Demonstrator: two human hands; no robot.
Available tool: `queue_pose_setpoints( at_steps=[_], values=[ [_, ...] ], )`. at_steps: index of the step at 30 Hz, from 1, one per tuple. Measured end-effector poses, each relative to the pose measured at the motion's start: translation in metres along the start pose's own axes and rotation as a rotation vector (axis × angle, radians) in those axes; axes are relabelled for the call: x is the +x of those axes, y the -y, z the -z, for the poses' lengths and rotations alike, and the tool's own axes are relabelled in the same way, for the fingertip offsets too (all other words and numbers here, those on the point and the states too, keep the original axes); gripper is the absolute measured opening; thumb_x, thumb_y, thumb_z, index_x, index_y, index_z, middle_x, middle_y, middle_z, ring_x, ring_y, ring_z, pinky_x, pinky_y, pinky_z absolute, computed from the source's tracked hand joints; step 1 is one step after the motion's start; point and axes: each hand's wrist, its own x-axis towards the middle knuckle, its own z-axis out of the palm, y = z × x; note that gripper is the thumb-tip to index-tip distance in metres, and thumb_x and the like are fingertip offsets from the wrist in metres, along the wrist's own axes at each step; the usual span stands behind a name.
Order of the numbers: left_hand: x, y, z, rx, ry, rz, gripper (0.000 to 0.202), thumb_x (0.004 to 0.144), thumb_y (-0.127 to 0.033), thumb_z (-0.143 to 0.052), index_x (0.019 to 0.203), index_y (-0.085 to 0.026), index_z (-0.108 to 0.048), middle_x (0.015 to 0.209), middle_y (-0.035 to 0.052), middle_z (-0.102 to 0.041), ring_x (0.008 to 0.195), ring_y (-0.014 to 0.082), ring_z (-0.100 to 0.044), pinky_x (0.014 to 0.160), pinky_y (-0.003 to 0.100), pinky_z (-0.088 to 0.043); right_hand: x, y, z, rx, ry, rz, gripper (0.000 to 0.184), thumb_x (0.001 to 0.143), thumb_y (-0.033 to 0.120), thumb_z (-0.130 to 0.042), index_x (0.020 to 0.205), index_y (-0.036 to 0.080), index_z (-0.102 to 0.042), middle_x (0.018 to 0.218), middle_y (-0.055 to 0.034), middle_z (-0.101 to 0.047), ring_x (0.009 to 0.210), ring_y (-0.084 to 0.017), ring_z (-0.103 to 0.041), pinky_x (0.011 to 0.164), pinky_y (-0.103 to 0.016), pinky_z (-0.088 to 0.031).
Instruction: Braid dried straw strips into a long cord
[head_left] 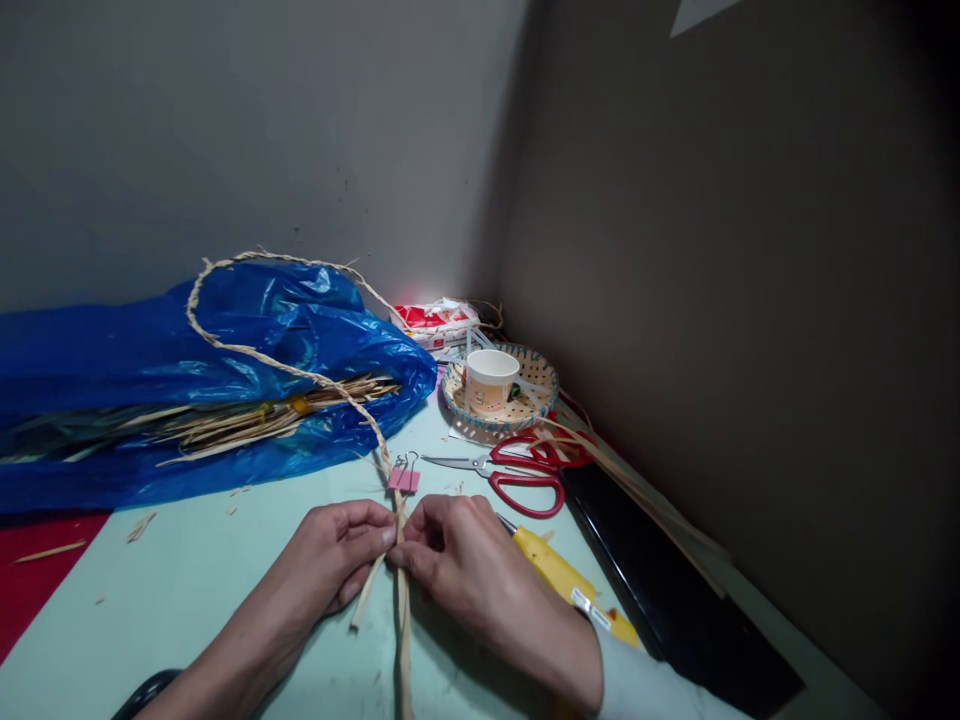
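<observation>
My left hand [341, 553] pinches a pale straw strand [366, 597], whose short end sticks out below the fingers. Close against it, my right hand [450, 555] has thumb and finger closed on the longer strands [403, 640], which run down toward the front edge of view. Just above both hands, a pink binder clip [404, 479] grips the braided straw cord [322, 378]. From the clip the cord loops away over a blue plastic bag [270, 310]. The exact crossing of strands between my fingertips is partly hidden.
Red-handled scissors [525, 490] and a yellow-handled tool [559, 570] lie to the right, beside a black flat object [660, 580]. Behind them a paper cup [491, 382] stands in a woven basket [544, 375]. Dried straw stalks [247, 425] lie on the bag.
</observation>
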Motion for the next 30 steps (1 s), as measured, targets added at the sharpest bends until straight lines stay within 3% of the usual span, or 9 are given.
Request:
queue_pose_setpoints(
  at_steps=[5,9,13,18,23,27,30],
  values=[
    [0.0,0.001,-0.001,-0.016,-0.004,0.038,0.033,0.064,-0.046,-0.073,0.074,-0.016,-0.063,0.047,-0.0086,-0.042,0.039,0.0032,-0.031,0.041,0.015,-0.019,-0.005,0.008,0.0,-0.216,-0.02,-0.01,0.019,0.087,0.025,-0.052,0.074,0.017,-0.062,0.075,-0.0052,-0.067,0.07,-0.015,-0.054,0.058,-0.026,-0.027],
    [-0.004,0.0,-0.002,0.032,0.022,-0.007,0.035,0.071,-0.051,-0.069,0.072,-0.016,-0.065,0.043,-0.0084,-0.04,0.039,0.004,-0.029,0.04,0.016,-0.015,-0.005,0.006,-0.002,-0.322,-0.033,0.015,0.022,0.089,0.026,-0.048,0.076,0.017,-0.063,0.076,-0.0074,-0.067,0.071,-0.017,-0.056,0.057,-0.027,-0.026],
    [-0.007,0.001,-0.001,0.038,0.031,-0.042,0.038,0.076,-0.054,-0.062,0.075,-0.017,-0.065,0.043,-0.007,-0.043,0.039,0.005,-0.027,0.04,0.018,-0.012,-0.002,0.004,-0.002,-0.334,-0.023,0.015,0.026,0.09,0.029,-0.047,0.074,0.016,-0.063,0.073,-0.0071,-0.067,0.067,-0.016,-0.056,0.056,-0.027,-0.026],
    [-0.003,0.0,-0.004,0.069,-0.007,-0.067,0.033,0.065,-0.047,-0.071,0.068,-0.015,-0.062,0.041,-0.0088,-0.04,0.038,0.0048,-0.028,0.04,0.018,-0.015,-0.005,0.008,0.0,-0.331,0.046,0.034,0.024,0.091,0.03,-0.047,0.081,0.016,-0.064,0.079,-0.0075,-0.066,0.071,-0.017,-0.056,0.056,-0.027,-0.026],
    [-0.008,-0.006,-0.01,-0.007,-0.041,-0.007,0.031,0.059,-0.039,-0.075,0.067,-0.016,-0.057,0.052,-0.0071,-0.047,0.045,0.0052,-0.032,0.044,0.017,-0.017,-0.005,0.009,0.016,-0.265,0.096,0.079,0.024,0.093,0.033,-0.048,0.084,0.017,-0.063,0.079,-0.0049,-0.064,0.073,-0.016,-0.053,0.059,-0.026,-0.028],
    [-0.012,-0.006,-0.009,0.032,-0.037,-0.003,0.028,0.067,-0.04,-0.07,0.068,-0.016,-0.056,0.056,-0.0056,-0.049,0.048,0.0068,-0.031,0.047,0.019,-0.016,0.001,0.002,0.024,-0.299,-0.029,0.091,0.02,0.093,0.028,-0.047,0.087,0.016,-0.062,0.079,-0.0045,-0.063,0.07,-0.014,-0.051,0.063,-0.027,-0.03],
    [-0.012,-0.004,-0.005,0.12,-0.022,-0.078,0.028,0.077,-0.041,-0.06,0.064,-0.016,-0.058,0.054,-0.0057,-0.045,0.049,0.0086,-0.032,0.049,0.021,-0.02,0.0,0.0,0.022,-0.308,-0.015,0.077,0.02,0.093,0.027,-0.048,0.091,0.016,-0.064,0.085,-0.0063,-0.064,0.078,-0.016,-0.053,0.067,-0.027,-0.031]
  ],
)
